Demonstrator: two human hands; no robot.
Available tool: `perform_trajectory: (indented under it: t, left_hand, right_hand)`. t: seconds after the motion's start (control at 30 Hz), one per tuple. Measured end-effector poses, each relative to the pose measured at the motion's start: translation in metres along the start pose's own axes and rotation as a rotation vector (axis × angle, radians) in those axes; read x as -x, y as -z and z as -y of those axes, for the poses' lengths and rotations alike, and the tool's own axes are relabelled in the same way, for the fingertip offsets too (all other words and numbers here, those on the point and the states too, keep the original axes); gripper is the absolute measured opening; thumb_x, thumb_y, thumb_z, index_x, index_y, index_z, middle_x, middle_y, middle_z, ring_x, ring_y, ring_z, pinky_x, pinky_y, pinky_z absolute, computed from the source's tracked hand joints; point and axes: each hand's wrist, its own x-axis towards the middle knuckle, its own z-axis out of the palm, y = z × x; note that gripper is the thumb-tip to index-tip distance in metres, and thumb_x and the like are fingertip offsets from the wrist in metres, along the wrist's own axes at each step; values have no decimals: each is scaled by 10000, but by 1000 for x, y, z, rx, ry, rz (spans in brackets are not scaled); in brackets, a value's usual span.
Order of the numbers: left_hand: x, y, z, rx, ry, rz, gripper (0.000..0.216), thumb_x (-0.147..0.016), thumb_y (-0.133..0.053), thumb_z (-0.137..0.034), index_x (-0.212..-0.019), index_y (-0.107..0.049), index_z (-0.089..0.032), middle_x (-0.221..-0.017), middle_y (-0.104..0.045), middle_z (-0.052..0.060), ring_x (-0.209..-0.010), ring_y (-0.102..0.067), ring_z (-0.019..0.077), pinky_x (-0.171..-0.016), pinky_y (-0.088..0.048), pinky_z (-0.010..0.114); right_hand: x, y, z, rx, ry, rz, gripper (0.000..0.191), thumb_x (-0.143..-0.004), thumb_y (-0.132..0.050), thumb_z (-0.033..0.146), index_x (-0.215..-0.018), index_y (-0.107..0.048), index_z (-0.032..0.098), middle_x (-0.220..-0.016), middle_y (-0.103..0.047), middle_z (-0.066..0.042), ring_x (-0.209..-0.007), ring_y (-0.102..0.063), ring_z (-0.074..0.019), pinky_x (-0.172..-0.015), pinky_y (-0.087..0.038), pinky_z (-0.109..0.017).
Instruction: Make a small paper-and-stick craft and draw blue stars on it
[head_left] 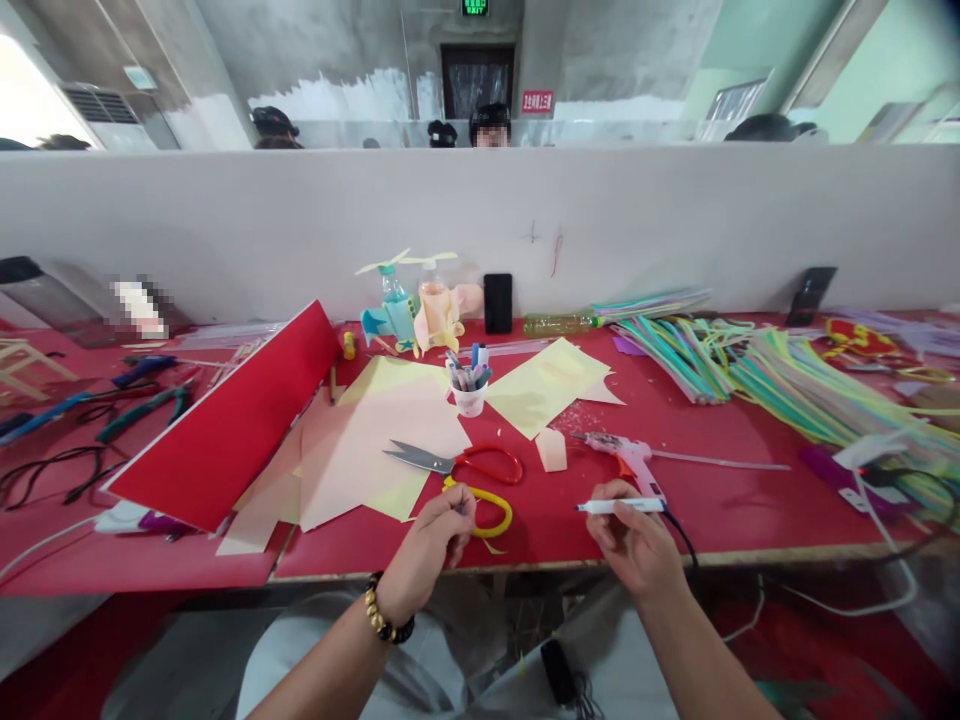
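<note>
My right hand (634,545) holds a white marker (622,506) between thumb and fingers, its dark tip pointing left. My left hand (435,545), with a beaded bracelet at the wrist, is closed near the table's front edge; whatever is between its fingers is too small to make out. Just beside it lie scissors (450,462) with one red and one yellow handle, blades apart. A pink glue gun (630,455) with a glue stick lies beyond my right hand. Between the scissors and glue gun is a small cut piece of pale paper (552,450).
Pale paper sheets (375,420) and a yellow sheet (551,385) flank a cup of pens (470,400). Behind stand bottle airplanes (420,315) and a phone (498,303). A red board (232,420) leans at left; colored strips (795,380) pile at right.
</note>
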Motion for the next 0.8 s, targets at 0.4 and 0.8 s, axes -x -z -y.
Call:
perform_trajectory:
  t: [0.4,0.8]
  left_hand:
    - [-76,-35,-52,-856,-491,25,255,-915,-407,-256,-978,-650,-209,-813,-649,21,-763,-595,141,-705,-439,245]
    - [-268,-164,-64,-1772,-497,381,308,-823,-641,-292,-1061,-618,-97,-1100,-608,138,-1007,-591,243,-871,-481,401]
  right_hand:
    - [2,5,0,-54,-16,140,131,-714,-686,279,-734,-646,156,-638,-552,-7,-459,-447,-72,-433,-266,-209]
    - [1,6,-2,-125,23,177,75,-713,-671,244,-715,-642,174,-616,-530,-6,-543,-485,-109,-461,-322,-210]
